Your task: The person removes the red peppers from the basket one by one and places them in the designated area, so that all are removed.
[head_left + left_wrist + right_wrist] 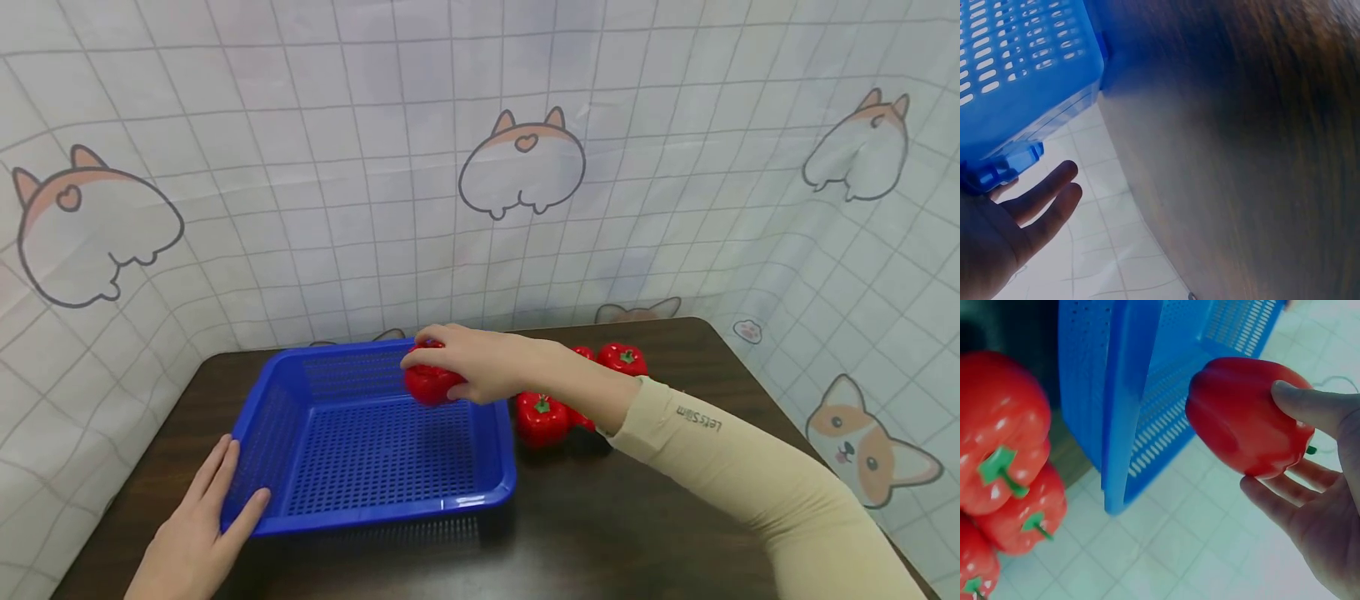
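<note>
A blue plastic basket (352,521) with slotted walls and floor sits on the dark table. Over its back right part, my right hand (480,358) grips a red bell pepper (431,385) from above. In the right wrist view the thumb and fingers of that hand pinch the bell pepper (1241,419) near its stem end, beside the basket's rim (1125,394). At the basket's front left corner my left hand (187,533) touches the rim with fairly straight fingers. The left wrist view has the hand (1004,237) beneath the basket's rim corner, some fingers extended.
Several more red bell peppers (542,419) with green stems stand on the table to the right of the basket, partly hidden by the right forearm. Behind the dark wooden table (637,517) hangs a white gridded cloth (360,167) with dog drawings.
</note>
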`<state>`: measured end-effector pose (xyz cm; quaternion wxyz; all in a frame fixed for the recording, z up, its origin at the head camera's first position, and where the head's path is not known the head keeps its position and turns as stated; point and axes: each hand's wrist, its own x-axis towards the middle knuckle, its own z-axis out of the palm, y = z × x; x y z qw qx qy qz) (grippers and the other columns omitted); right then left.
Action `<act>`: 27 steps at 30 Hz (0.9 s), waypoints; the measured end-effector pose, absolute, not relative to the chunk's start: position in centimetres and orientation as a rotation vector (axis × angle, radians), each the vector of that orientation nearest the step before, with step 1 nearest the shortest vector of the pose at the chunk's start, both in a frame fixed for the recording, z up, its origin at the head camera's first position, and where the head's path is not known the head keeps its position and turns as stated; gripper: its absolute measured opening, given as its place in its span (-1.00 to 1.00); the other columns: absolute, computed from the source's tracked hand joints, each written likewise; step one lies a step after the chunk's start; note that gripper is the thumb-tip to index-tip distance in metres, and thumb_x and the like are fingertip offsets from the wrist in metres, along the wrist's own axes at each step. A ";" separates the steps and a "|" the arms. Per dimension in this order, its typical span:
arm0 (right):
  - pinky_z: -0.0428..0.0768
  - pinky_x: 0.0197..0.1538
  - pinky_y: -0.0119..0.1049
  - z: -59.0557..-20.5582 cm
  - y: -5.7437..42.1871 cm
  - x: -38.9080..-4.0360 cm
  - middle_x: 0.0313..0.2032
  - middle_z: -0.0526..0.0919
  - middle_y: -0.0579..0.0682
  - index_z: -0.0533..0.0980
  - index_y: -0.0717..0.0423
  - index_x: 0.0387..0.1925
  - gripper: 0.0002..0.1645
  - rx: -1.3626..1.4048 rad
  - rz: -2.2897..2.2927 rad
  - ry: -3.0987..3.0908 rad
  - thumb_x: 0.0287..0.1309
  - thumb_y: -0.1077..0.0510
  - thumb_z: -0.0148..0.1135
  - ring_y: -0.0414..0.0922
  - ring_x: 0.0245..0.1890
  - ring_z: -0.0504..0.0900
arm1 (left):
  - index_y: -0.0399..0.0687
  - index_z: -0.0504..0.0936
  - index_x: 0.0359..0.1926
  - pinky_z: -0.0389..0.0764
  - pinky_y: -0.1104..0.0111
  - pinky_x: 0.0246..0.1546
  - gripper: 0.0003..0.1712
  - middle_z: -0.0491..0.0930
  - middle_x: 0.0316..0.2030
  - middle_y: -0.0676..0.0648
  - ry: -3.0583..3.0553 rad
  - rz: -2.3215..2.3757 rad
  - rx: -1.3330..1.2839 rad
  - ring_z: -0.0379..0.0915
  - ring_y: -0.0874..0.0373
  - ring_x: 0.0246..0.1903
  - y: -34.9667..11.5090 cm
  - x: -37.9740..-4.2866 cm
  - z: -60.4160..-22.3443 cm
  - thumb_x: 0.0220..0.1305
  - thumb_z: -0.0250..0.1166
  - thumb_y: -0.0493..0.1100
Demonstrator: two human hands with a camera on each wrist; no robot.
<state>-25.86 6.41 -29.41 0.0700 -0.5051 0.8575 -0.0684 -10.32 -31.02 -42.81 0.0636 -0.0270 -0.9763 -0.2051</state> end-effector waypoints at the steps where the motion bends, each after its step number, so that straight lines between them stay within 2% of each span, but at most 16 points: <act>1: 0.64 0.13 -0.17 -29.2 7.0 -25.8 0.43 0.29 0.05 0.36 -0.14 0.43 -0.23 -1.529 -0.225 2.587 0.25 0.25 0.41 0.02 0.40 0.28 | -0.18 -0.12 0.64 0.43 -0.45 -0.11 -0.05 -0.16 0.62 -0.23 -2.946 -0.625 -0.084 0.24 -0.60 0.25 -31.0 -10.3 -42.8 0.56 0.07 0.23; 11: 0.52 0.29 -0.05 -28.3 12.4 -25.6 0.39 0.34 0.14 0.39 -0.04 0.42 -0.25 -1.592 -0.398 2.694 0.24 0.31 0.39 0.07 0.39 0.32 | -0.14 -0.12 0.65 0.40 -0.47 -0.08 -0.06 -0.18 0.63 -0.18 -2.914 -0.662 -0.087 0.24 -0.60 0.26 -30.8 -10.3 -42.9 0.56 0.09 0.20; 16: 0.56 0.24 -0.03 -28.3 15.1 -25.3 0.39 0.34 0.16 0.41 0.03 0.41 -0.26 -1.576 -0.492 2.747 0.22 0.34 0.39 0.09 0.36 0.34 | -0.13 -0.14 0.65 0.38 -0.48 -0.07 -0.06 -0.22 0.63 -0.16 -2.920 -0.657 -0.091 0.22 -0.60 0.27 -30.8 -10.4 -42.8 0.56 0.08 0.21; 21: 0.60 0.18 -0.03 -28.5 17.9 -25.2 0.40 0.32 0.12 0.41 0.00 0.39 -0.26 -1.518 -0.612 2.788 0.20 0.37 0.38 0.07 0.34 0.38 | -0.14 -0.13 0.65 0.39 -0.48 -0.08 -0.06 -0.21 0.63 -0.17 -2.907 -0.656 -0.109 0.23 -0.61 0.26 -30.8 -10.5 -42.8 0.56 0.08 0.19; 23: 0.64 0.11 -0.03 -28.7 19.0 -25.0 0.41 0.31 0.12 0.41 -0.01 0.38 -0.26 -1.463 -0.642 2.810 0.20 0.38 0.38 0.06 0.27 0.46 | -0.15 -0.12 0.65 0.39 -0.48 -0.08 -0.07 -0.20 0.63 -0.18 -2.899 -0.653 -0.115 0.23 -0.61 0.26 -30.8 -10.5 -42.8 0.56 0.09 0.17; 27: 0.65 0.10 0.04 -29.3 21.2 -24.6 0.40 0.33 0.14 0.42 0.01 0.37 -0.25 -1.387 -0.661 2.859 0.17 0.39 0.38 0.09 0.23 0.51 | -0.16 -0.12 0.64 0.38 -0.49 -0.07 -0.06 -0.21 0.63 -0.18 -2.904 -0.651 -0.111 0.21 -0.61 0.27 -30.9 -10.4 -42.8 0.56 0.09 0.18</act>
